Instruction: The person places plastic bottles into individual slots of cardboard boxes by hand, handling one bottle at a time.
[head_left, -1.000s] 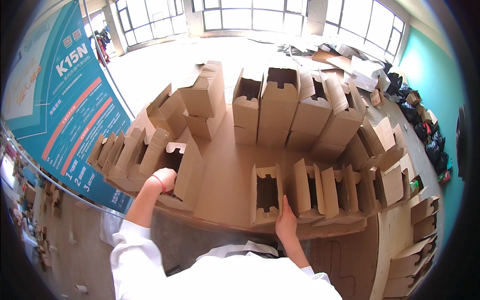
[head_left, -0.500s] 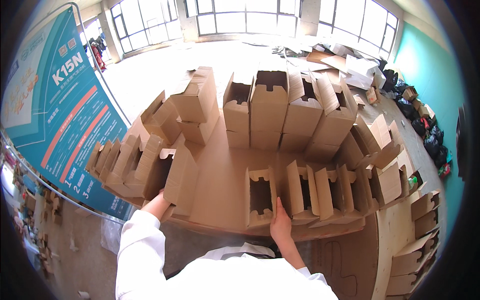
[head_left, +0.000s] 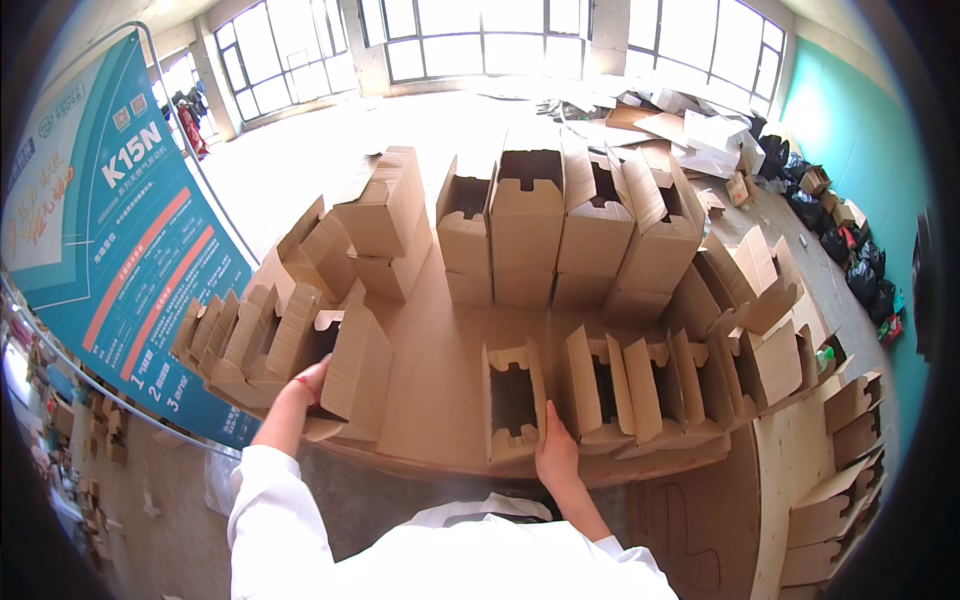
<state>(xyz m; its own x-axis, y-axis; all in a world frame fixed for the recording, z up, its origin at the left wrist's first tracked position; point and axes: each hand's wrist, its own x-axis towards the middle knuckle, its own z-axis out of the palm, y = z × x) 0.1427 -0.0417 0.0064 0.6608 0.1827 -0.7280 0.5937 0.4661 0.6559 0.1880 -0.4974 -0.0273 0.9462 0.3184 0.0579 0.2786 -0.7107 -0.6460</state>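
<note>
At the left part of the cardboard-covered table (head_left: 430, 420), my left hand (head_left: 316, 378) reaches into the mouth of an upright brown cardboard box (head_left: 362, 375) with raised flaps. Its fingers are mostly hidden inside, so their grip does not show. Nearer the middle stands another open-topped cardboard box (head_left: 513, 447), its interior dark and its upper edges notched. My right hand (head_left: 557, 448) lies along this box's right side, fingers stretched upward against the wall. Just right of that hand is a row of similar open boxes (head_left: 655, 410).
Behind stand taller stacked boxes (head_left: 525, 230), with another stack (head_left: 385, 220) to their left. More boxes (head_left: 235, 335) line the table's left end. A blue-green banner stand (head_left: 150, 240) rises at the left. Flattened cardboard and black bags (head_left: 870, 285) lie along the right wall.
My left hand has moved up and slightly left, from low beside the left box to its mouth. My right hand stays against the middle box. The whole view has shifted slightly.
</note>
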